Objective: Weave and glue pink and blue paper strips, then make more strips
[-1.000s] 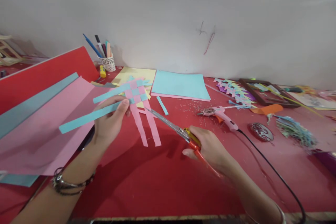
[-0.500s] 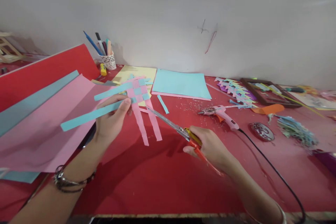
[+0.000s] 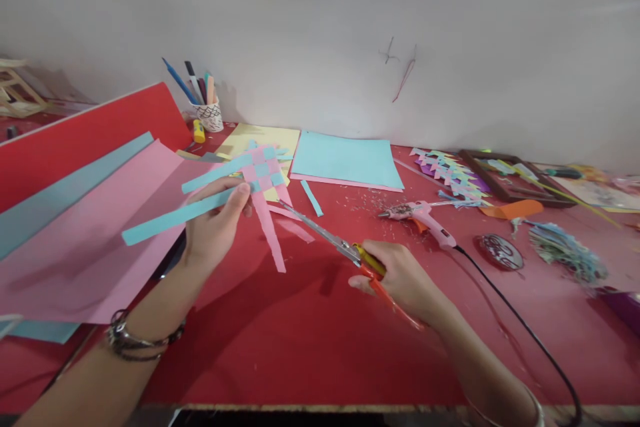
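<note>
Whitish-grey, the flat wall rose behind a red, flat tabletop. At the left a large pink paper sheet spread in front of a slanted red board, and a rectangular light-blue paper sheet lay at the back, near the wall. The person's left hand pinched thumb against fingers on the near left corner of a woven square of pink and light-blue paper strips, holding it up over the tabletop, left of centre; two long blue ends stretched leftward and one long pink end hung toward the person. The right hand was wrapped firmly around the handles of long metal scissors with yellow and orange grips. Their blades looked drawn together, the tips close by the square's near edge; whether they touched it could not be told. A pink glue gun lay beyond the right hand. Below the blades showed a blurred, loose pink paper strip, and a short light-blue paper strip lay just beyond them.
</note>
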`<state>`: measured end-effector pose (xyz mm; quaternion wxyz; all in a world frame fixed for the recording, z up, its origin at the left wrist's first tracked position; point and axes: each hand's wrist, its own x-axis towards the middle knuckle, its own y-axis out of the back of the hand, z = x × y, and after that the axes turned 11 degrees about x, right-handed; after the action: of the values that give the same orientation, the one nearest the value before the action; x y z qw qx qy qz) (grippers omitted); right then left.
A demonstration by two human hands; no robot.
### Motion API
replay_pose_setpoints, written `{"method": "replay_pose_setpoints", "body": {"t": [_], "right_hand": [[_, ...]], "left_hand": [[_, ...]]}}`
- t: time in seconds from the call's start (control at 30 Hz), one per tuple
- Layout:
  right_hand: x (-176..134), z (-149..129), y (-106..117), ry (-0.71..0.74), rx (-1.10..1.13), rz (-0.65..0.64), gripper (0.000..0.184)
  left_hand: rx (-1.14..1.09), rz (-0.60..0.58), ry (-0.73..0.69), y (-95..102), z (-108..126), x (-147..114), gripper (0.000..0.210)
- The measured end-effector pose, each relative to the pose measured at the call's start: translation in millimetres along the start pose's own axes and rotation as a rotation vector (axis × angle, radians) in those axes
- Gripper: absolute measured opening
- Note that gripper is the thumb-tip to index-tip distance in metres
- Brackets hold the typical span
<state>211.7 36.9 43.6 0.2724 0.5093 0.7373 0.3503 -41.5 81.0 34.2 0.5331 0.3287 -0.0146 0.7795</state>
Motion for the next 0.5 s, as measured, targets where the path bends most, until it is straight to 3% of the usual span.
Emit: {"method": "replay_pose_setpoints", "body": {"t": [0.23, 0.5], "right_hand": [[-2.0, -2.5, 1.9, -0.034, -0.026, -0.098, 0.043], [-2.7, -1.3, 1.9, -0.012, -0.061, -0.142, 0.049]], "left_hand": [[-0.005, 0.028, 0.015, -3.7, -0.5, -1.9, 0.021], [0.036, 0.080, -0.028, -8.6, 12.9, -8.5, 0.019]]}}
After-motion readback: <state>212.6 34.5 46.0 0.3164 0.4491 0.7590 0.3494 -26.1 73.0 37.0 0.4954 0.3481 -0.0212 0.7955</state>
